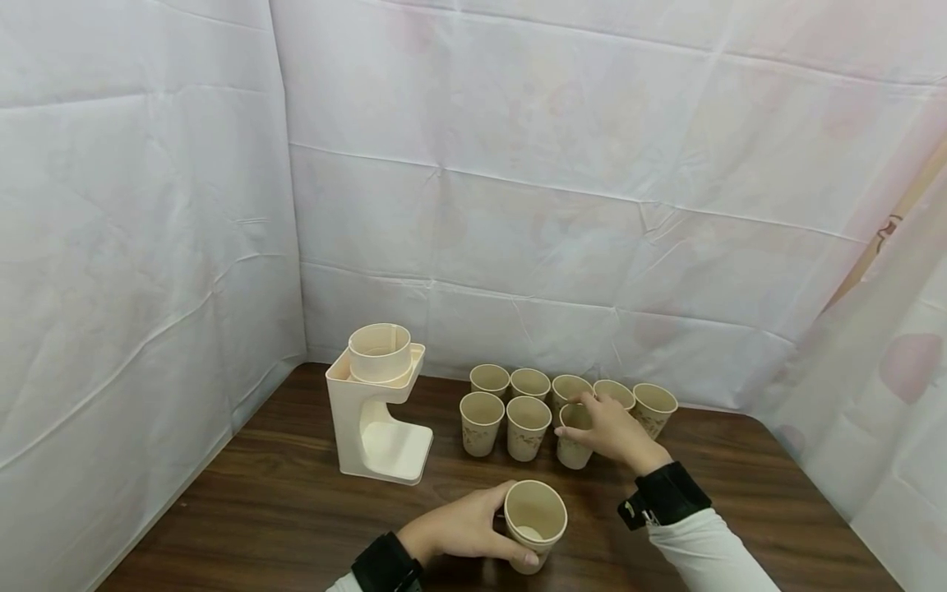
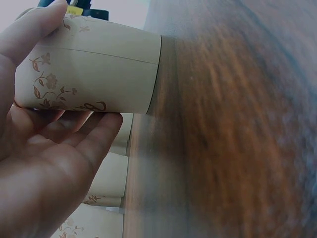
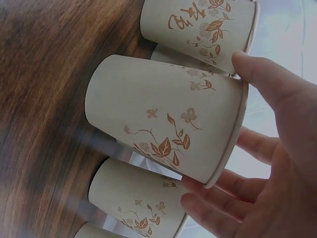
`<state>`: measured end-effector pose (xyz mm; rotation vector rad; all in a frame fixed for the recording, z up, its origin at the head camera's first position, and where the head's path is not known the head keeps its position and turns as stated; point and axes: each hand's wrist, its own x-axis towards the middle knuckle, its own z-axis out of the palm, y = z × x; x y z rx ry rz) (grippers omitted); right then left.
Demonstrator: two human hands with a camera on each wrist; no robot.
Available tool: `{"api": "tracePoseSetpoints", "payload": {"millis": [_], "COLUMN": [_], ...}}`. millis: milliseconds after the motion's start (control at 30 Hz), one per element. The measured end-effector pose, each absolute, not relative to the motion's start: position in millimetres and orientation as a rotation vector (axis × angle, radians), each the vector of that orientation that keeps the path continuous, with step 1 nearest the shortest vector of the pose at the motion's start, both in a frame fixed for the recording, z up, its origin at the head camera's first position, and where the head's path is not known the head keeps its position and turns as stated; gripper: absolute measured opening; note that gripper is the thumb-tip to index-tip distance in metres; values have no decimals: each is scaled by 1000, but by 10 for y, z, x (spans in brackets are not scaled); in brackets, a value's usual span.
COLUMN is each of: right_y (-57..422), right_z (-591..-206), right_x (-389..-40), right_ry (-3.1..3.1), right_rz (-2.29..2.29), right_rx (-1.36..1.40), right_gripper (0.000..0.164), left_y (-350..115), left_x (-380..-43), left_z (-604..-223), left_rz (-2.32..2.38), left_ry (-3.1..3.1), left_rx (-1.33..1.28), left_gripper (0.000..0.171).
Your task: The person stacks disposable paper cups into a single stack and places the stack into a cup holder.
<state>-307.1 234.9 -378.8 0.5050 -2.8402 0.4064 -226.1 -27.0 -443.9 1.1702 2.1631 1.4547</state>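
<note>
My left hand (image 1: 473, 526) grips a cream paper cup (image 1: 536, 511) with a brown floral print, upright near the front of the table. In the left wrist view its thumb lies on one side and its fingers support the other, with the base right at the wood. Farther right and back, my right hand (image 1: 608, 427) has thumb and fingers around the rim of another paper cup (image 3: 163, 114), at the right end of a front row. Beside that cup stand two more in the row, a middle cup (image 1: 527, 436) and a left cup (image 1: 481, 423).
Behind the front row stands a back row of several matching cups, ending right at a cup (image 1: 654, 404). To the left is a cream C-shaped stand (image 1: 348, 423) with a round open cylinder (image 1: 380, 353) on top. White curtains (image 1: 518, 205) enclose the dark wooden table (image 1: 259, 510).
</note>
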Motion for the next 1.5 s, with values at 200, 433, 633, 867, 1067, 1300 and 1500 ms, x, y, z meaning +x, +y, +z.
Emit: {"api": "tracePoseSetpoints", "payload": {"millis": [200,433,633,867,1067,1300,1500], "right_y": [2357,2349,2358,2371,2364,2343,2327], "right_z": [-3799,-3774,-3740,-3695,-3647,-3544,-3428], "right_x": [-3059,-3020,-2989,-2925,-2870,-2792,-2690], "right_ry": [-2821,-2813,-2806,-2780,-2669,-2542,-2558], "right_rz": [431,441,418,429,429,453,459], "right_rx": [548,563,588,603,649,715,719], "right_gripper": [57,49,44,42,39,37,39], "left_y": [-266,-268,-272,-278,-286,-290,-283], "left_x": [-2255,-2254,-2251,-2243,-2255,-2258,-2257], "left_z": [-4439,-4431,-4423,-4415,-4422,-4421,-4429], "left_rz": [1459,1465,1462,1462,1450,1453,1454], "left_ry": [2157,2133,2135,2135,2134,2123,2136], "left_rx": [1183,1202,1206,1205,1187,1173,1174], "left_gripper": [64,65,66,66,66,67,67]}}
